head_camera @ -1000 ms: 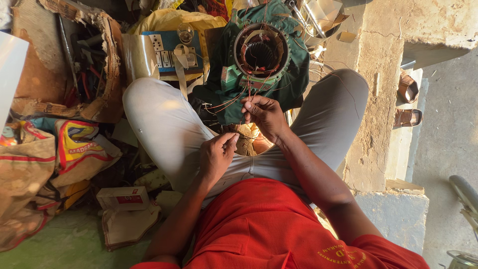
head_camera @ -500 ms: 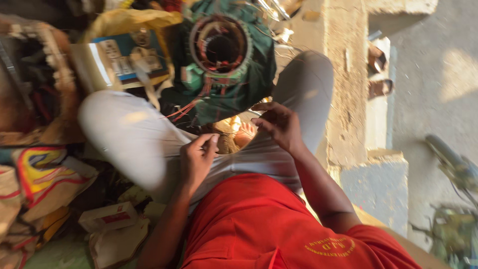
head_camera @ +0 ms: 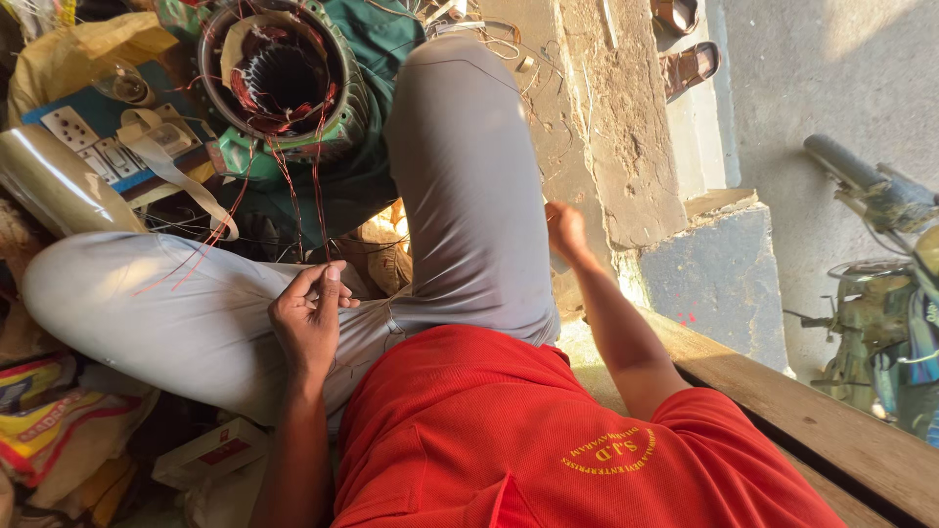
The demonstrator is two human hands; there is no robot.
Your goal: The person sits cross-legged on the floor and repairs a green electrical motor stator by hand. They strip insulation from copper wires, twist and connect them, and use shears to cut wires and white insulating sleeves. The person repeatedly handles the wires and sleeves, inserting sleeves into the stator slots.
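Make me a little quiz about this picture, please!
1. True or false: the left hand pinches thin copper wires.
2. Where do those wires lead? A) round motor stator B) sandals C) wooden plank
3. Which hand is out beside the knee, near the concrete ledge?

Key: 1 true. 2 A. 3 The right hand.
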